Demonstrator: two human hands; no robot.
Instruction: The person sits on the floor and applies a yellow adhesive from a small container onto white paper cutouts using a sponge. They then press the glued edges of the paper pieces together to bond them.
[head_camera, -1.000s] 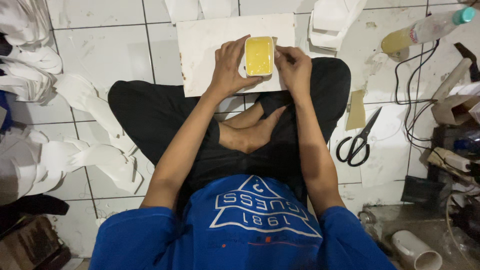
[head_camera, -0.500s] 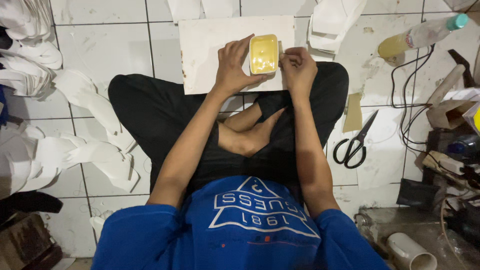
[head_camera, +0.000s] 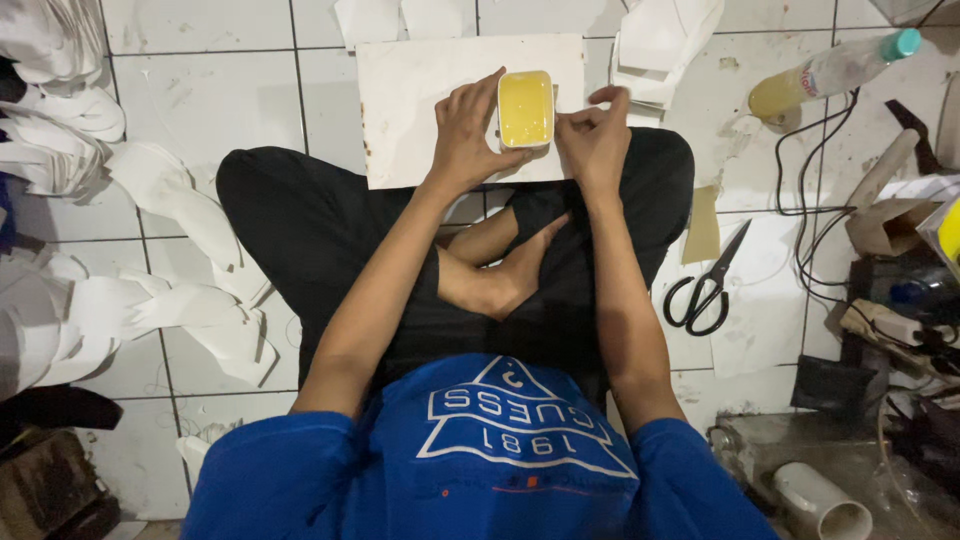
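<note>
Yellow tray (head_camera: 525, 108) between both hands on white board (head_camera: 410, 100); left hand (head_camera: 465, 135) cupping its side; right hand (head_camera: 592, 140) fingers pinched beside it

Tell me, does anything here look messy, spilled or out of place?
Yes, mostly clutter. White cut-out pieces lie scattered over the tiled floor, which is stained. A bottle of yellow liquid lies on its side, and black scissors lie open on the floor. The yellow tray between the left hand and right hand sits level, unspilled.
</note>
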